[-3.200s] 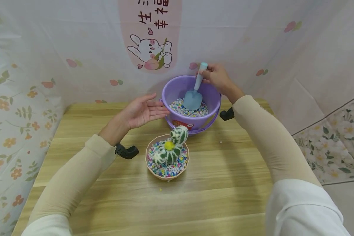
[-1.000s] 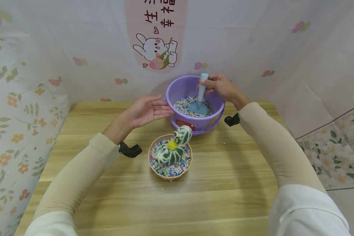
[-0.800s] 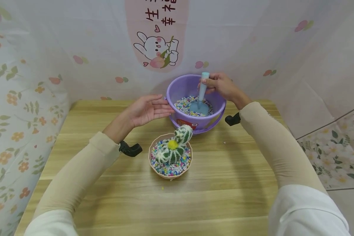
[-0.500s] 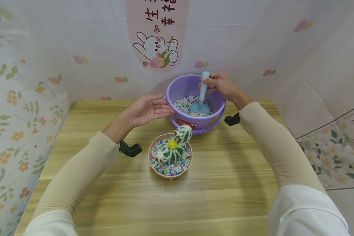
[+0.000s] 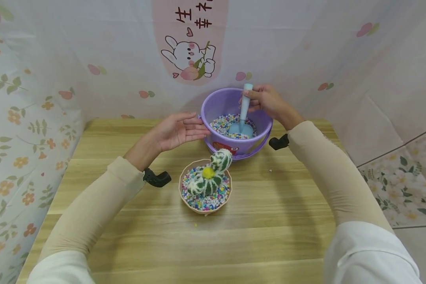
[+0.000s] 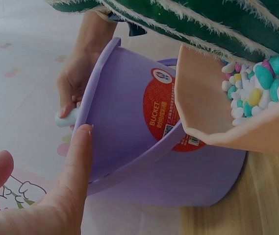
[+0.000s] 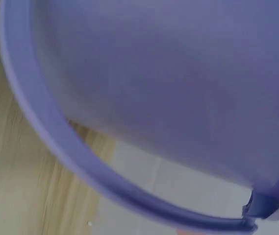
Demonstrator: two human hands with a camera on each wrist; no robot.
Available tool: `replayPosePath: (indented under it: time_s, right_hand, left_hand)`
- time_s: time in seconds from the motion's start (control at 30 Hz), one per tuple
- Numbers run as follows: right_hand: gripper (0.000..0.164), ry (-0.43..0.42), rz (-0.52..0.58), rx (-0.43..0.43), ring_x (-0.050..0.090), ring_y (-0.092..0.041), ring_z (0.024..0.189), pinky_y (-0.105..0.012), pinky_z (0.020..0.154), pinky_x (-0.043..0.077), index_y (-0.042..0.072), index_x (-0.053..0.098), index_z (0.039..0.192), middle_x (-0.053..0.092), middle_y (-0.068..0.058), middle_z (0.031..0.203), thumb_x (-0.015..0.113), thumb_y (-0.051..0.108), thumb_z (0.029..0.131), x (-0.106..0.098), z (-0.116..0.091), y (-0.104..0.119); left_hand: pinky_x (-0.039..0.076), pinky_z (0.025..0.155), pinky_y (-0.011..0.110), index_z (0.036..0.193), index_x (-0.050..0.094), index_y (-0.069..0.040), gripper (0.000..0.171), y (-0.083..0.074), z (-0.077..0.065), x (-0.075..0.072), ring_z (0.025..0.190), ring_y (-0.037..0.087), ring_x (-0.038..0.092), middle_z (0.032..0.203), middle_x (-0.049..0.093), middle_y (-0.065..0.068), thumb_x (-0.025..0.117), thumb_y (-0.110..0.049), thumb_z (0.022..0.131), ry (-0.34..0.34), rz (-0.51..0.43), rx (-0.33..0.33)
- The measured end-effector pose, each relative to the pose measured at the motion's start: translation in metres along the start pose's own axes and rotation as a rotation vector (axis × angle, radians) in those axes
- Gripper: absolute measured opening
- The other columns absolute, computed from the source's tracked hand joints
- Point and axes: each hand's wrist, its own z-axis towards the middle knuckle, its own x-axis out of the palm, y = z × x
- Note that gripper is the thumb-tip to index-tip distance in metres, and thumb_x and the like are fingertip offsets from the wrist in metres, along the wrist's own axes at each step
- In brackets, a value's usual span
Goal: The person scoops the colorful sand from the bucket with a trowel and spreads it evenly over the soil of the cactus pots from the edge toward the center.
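Observation:
At the back of the table stands a purple bucket [image 5: 234, 146], part filled with small multicoloured pebbles [image 5: 220, 123]. My right hand [image 5: 268, 100] grips the pale blue handle of a small shovel [image 5: 245, 106], whose blade rests among the pebbles inside. Fingers straight, my left hand [image 5: 175, 132] touches the bucket's left side near the rim; in the left wrist view a fingertip [image 6: 84, 131] lies against the purple wall. Nearer me sits a peach bowl [image 5: 181, 197] of similar pebbles with a fuzzy green cactus [image 5: 209, 183] bearing a yellow flower. The right wrist view shows mostly the bucket's handle [image 7: 80, 161] and wall.
The wooden table [image 5: 206, 252] ends at a patterned cloth backdrop [image 5: 280, 51] right behind the bucket. A stray yellow pebble [image 5: 195, 225] lies before the bowl, and a pale one [image 5: 270, 170] lies right of the bucket.
Compared with about three seconds ago, the shovel stands more upright with its blade lower in the pebbles. My left hand keeps its place at the bucket. The head view has shifted slightly.

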Motion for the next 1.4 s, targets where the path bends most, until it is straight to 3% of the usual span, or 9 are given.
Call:
replayPosePath:
  time_s: [0.27,0.57,0.8,1.13,1.4]
  right_hand:
    - [0.040,-0.075,-0.002,0.064,0.073,-0.019,0.076,-0.029,0.062,0.059,-0.014,0.054,0.116,0.073,-0.010,0.084,0.060,0.020,0.097,0.002,0.004,0.005]
    - [0.040,-0.168,0.115,0.066,0.073,-0.022,0.068,-0.028,0.054,0.058,-0.018,0.050,0.120,0.072,-0.014,0.076,0.059,0.013,0.097,0.001,0.006,0.005]
    - [0.027,-0.221,0.200,0.086,0.073,-0.021,0.069,-0.027,0.056,0.058,-0.010,0.049,0.114,0.072,-0.012,0.075,0.053,0.013,0.100,-0.004,0.002,0.008]
    - [0.030,-0.327,0.372,0.135,0.072,-0.026,0.067,-0.031,0.057,0.059,-0.005,0.046,0.121,0.071,-0.017,0.075,0.055,0.012,0.098,-0.014,-0.005,0.010]
    - [0.021,-0.421,0.506,0.183,0.071,-0.026,0.065,-0.033,0.055,0.059,0.005,0.051,0.119,0.067,-0.015,0.078,0.054,0.013,0.099,-0.017,-0.008,0.012]
  left_hand:
    - [0.045,0.104,0.040,0.147,0.022,0.012,0.062,-0.001,0.000,0.000,0.130,0.041,0.047,0.144,0.036,0.032,0.045,-0.025,0.103,0.006,0.000,-0.005]
    - [0.045,0.104,0.041,0.148,0.022,0.011,0.062,-0.001,-0.001,0.001,0.132,0.042,0.044,0.145,0.036,0.032,0.045,-0.025,0.103,-0.003,-0.003,-0.010]
    - [0.045,0.104,0.041,0.148,0.021,0.011,0.062,-0.001,-0.001,0.002,0.133,0.042,0.043,0.145,0.036,0.031,0.045,-0.024,0.103,-0.006,-0.009,-0.010]
    - [0.045,0.104,0.041,0.148,0.024,0.008,0.059,-0.001,-0.001,0.003,0.133,0.042,0.043,0.145,0.037,0.030,0.047,-0.023,0.103,-0.020,-0.005,-0.002]
    - [0.044,0.105,0.041,0.148,0.025,0.007,0.057,0.000,-0.002,0.002,0.134,0.042,0.042,0.146,0.036,0.030,0.044,-0.023,0.104,0.004,0.012,0.005]
